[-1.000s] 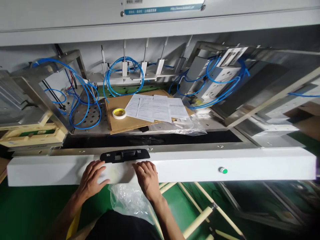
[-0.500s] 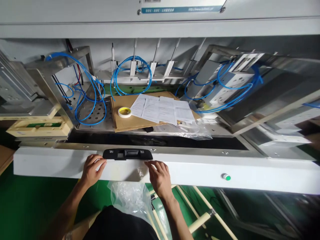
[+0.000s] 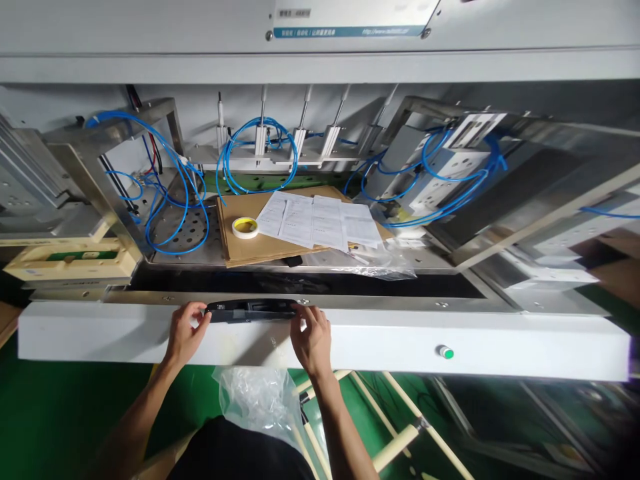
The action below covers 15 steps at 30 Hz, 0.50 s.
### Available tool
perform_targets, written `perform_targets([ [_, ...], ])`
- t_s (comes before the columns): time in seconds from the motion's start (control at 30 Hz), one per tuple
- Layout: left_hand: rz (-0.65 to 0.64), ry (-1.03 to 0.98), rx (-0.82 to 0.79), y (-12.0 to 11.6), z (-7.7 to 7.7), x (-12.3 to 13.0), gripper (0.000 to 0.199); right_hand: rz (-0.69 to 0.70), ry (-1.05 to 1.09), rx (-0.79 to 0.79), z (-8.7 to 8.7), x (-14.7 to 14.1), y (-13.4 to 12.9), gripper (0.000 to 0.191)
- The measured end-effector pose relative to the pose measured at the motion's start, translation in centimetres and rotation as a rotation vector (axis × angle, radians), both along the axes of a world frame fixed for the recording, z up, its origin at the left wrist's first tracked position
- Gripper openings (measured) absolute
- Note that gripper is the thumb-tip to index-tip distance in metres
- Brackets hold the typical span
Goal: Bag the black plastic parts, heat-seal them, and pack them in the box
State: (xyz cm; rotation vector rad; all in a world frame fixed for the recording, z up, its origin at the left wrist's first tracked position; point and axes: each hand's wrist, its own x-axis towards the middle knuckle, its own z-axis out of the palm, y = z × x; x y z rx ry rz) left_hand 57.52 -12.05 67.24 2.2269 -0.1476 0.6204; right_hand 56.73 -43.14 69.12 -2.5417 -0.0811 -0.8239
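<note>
- The black plastic handle panel [image 3: 250, 311] lies lengthwise from left to right at the far edge of the white front surface [image 3: 380, 337], left of the middle; whether it rests there or is slightly raised, I cannot tell.
- The left hand [image 3: 186, 333] has its grip clamped on the panel's left end, thumb and fingertips pinching it.
- The right hand [image 3: 311, 337] has its grip clamped on the right end, fingers curled (the tips partly hidden).
- Well to the right on the white surface is a green push button [image 3: 447, 353].
- Beyond the panel runs a metal edge strip [image 3: 360, 303], with a dark recess just past it.
- Farther in, cardboard sheets [image 3: 237, 248] carry a roll of tape [image 3: 245, 235] on the left and overlapping printed papers [image 3: 305, 223] to its right.
- Loops of blue tubing [image 3: 107, 117] hang at left, centre and right, and slim metal cylinders [image 3: 330, 141] stand in a row at the far side.
- At the far left sits a cream-coloured fixture [image 3: 75, 268].
- On the near side, below the white surface, is a crumpled clear plastic bag [image 3: 257, 397], with cream pipes [image 3: 395, 448] to its right over a green floor [image 3: 50, 407].
</note>
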Motion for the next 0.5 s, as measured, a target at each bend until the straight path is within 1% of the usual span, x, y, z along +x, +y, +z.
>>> perform_targets([
  [0.1, 0.012, 0.054, -0.027, -0.1, -0.1, 0.2, 0.024, -0.12, 0.006, 0.007, 0.1, 0.9, 0.3, 0.034],
  [0.17, 0.021, 0.078, -0.031, -0.1, -0.1, 0.4, 0.024, -0.196, -0.012, 0.009, 0.5, 1.3, 0.8, 0.035],
  [0.2, 0.027, 0.084, -0.029, -0.1, -0.2, 0.5, 0.025, -0.214, -0.038, 0.007, 0.9, 1.4, 1.1, 0.035],
  [0.23, 0.034, 0.087, -0.024, -0.1, -0.2, 0.5, 0.025, -0.2, -0.071, -0.001, 1.2, 1.4, 1.6, 0.034],
  [0.27, 0.042, 0.087, -0.018, -0.2, -0.1, 0.5, 0.025, -0.148, -0.102, -0.018, 1.6, 1.4, 2.3, 0.034],
  [0.33, 0.077, 0.071, 0.003, -0.4, 0.2, 0.2, 0.024, 0.052, -0.109, -0.093, 2.2, 1.5, 3.8, 0.034],
  [0.4, 0.148, -0.003, 0.108, -0.7, 0.7, -0.5, 0.025, 0.249, -0.016, -0.189, 2.3, 1.6, 5.4, 0.036],
  [0.43, 0.175, -0.065, 0.186, -1.0, 1.0, -1.0, 0.027, 0.302, 0.043, -0.226, 2.3, 1.7, 6.1, 0.036],
  [0.47, 0.175, -0.135, 0.27, -1.4, 1.3, -1.4, 0.03, 0.321, 0.092, -0.249, 2.1, 1.8, 6.6, 0.035],
  [0.5, 0.136, -0.197, 0.353, -1.8, 1.5, -1.8, 0.035, 0.318, 0.126, -0.259, 2.0, 1.9, 7.1, 0.034],
])
